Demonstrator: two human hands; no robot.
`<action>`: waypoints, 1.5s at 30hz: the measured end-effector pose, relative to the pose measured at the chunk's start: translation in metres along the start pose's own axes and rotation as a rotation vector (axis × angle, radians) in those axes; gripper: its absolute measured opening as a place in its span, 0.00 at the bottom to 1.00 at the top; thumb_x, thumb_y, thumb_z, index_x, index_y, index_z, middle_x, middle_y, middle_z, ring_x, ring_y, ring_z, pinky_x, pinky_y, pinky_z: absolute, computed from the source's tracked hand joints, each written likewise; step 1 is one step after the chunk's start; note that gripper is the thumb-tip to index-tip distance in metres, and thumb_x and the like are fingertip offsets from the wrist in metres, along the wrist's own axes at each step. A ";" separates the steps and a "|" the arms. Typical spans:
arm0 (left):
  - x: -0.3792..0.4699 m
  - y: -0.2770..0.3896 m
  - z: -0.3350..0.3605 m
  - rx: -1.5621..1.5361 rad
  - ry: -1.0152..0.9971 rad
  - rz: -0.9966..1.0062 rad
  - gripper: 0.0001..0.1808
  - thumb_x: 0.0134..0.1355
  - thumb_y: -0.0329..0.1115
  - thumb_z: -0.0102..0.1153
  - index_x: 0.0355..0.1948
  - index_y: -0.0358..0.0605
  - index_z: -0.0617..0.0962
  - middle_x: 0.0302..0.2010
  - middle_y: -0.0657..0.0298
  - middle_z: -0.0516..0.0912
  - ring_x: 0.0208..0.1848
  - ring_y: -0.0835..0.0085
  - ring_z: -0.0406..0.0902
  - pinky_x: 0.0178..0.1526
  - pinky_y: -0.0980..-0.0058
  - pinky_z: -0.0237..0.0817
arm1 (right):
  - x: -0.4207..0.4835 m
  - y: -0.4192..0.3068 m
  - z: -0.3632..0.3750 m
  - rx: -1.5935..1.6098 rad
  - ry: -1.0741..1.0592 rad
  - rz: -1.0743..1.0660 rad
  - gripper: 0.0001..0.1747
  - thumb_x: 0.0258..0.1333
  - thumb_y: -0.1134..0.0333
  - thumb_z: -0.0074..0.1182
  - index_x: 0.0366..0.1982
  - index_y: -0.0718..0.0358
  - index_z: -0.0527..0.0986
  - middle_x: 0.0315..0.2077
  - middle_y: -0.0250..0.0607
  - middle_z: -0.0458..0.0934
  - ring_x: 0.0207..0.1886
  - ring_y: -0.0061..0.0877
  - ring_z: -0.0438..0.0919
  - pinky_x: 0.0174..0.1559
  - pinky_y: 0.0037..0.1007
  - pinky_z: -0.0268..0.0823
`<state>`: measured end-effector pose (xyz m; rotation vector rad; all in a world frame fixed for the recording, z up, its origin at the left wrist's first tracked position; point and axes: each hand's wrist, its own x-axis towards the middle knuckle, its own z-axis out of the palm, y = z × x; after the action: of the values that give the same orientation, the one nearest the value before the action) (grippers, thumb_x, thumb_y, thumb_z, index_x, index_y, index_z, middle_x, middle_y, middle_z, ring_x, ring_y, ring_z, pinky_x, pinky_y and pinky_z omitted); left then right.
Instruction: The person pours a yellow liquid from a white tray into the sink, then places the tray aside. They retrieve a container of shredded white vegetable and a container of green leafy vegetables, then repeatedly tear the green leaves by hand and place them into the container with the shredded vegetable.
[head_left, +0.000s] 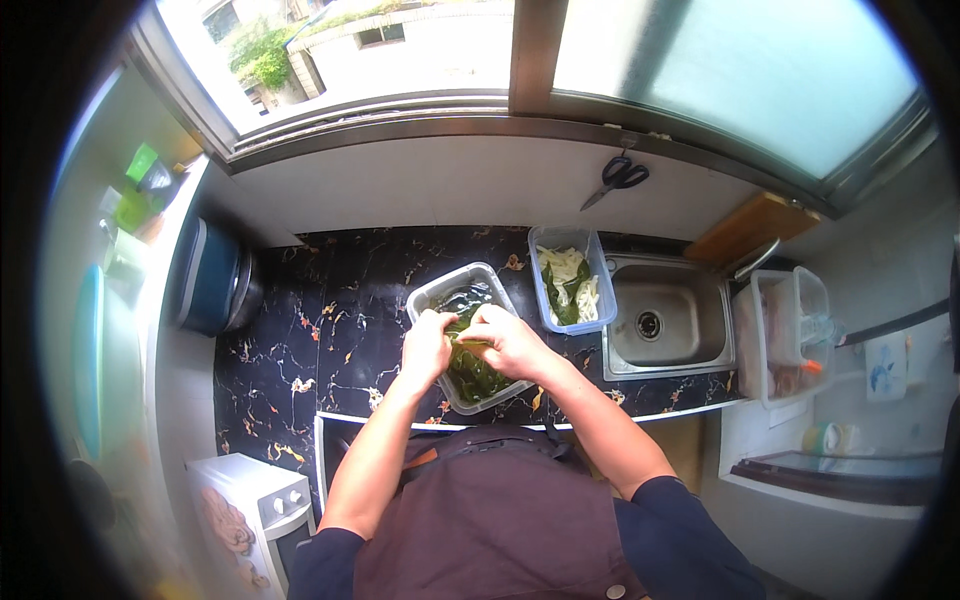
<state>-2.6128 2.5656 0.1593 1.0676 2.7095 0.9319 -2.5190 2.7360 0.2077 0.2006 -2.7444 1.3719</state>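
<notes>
My left hand (429, 349) and my right hand (510, 345) meet above a clear plastic container (469, 409). Pinched between the fingertips of both is a small green vegetable piece (472, 343), partly hidden by the fingers. Dark green vegetable pieces (476, 382), perhaps peppers, lie in water inside the container. To its right stands a bluish plastic container (609, 289) with pale strips (589, 300) and long green pieces (568, 300) in it.
A steel sink (697, 330) is set into the black patterned countertop (352, 315) at right. Scissors (616, 176) hang below the window. A wooden board (750, 229) leans behind the tap (756, 261). A plastic bin (765, 337) stands right of the sink; a white appliance (255, 487) is lower left.
</notes>
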 end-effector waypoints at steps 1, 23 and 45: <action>0.003 -0.002 -0.002 -0.030 0.037 0.013 0.13 0.55 0.28 0.57 0.42 0.46 0.82 0.39 0.55 0.79 0.43 0.57 0.80 0.45 0.62 0.72 | -0.002 0.001 0.002 0.038 0.067 -0.031 0.12 0.50 0.72 0.58 0.40 0.57 0.81 0.41 0.42 0.75 0.47 0.38 0.75 0.50 0.36 0.69; 0.014 0.063 -0.037 -0.434 0.148 0.285 0.31 0.41 0.11 0.51 0.51 0.40 0.73 0.40 0.56 0.74 0.43 0.63 0.75 0.48 0.70 0.69 | 0.012 0.010 0.031 0.751 0.600 0.341 0.17 0.63 0.73 0.53 0.53 0.68 0.70 0.41 0.43 0.81 0.43 0.16 0.78 0.45 0.22 0.70; 0.001 0.058 -0.033 -0.244 -0.098 -0.231 0.11 0.48 0.23 0.55 0.35 0.41 0.78 0.29 0.64 0.80 0.34 0.70 0.79 0.37 0.71 0.70 | -0.037 0.006 0.007 0.814 0.051 0.289 0.14 0.63 0.66 0.55 0.48 0.63 0.79 0.33 0.33 0.82 0.36 0.16 0.76 0.40 0.23 0.68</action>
<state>-2.5888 2.5825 0.2193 0.7179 2.4916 1.0996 -2.4828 2.7375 0.1943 -0.2045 -2.0652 2.4534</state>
